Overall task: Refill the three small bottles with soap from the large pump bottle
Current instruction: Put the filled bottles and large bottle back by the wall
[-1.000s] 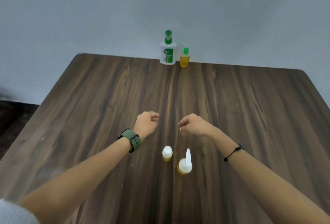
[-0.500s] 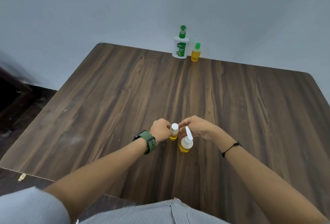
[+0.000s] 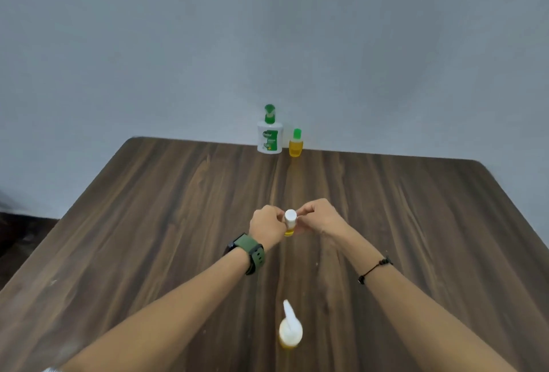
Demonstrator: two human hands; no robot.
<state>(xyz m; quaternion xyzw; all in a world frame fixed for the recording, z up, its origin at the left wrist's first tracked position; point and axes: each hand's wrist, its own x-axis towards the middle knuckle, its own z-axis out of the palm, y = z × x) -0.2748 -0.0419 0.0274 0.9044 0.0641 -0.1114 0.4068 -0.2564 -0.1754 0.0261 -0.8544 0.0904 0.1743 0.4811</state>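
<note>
Both hands pinch one small white-capped bottle at mid-table.

The bottle stands upright on the dark wood table, yellow liquid showing in its lower part, with the left hand curled against its left side and the right hand curled against its right, fingertips of both meeting around the white cap (which fingers actually bear on the cap is too small to tell). A second small bottle with a long white nozzle stands well nearer the person, between the two forearms and untouched. At the far edge, against the grey wall, the large pump bottle with its green pump stands just beside a third small bottle with a green cap. A green watch sits on the left wrist, a black cord bracelet on the right.
</note>
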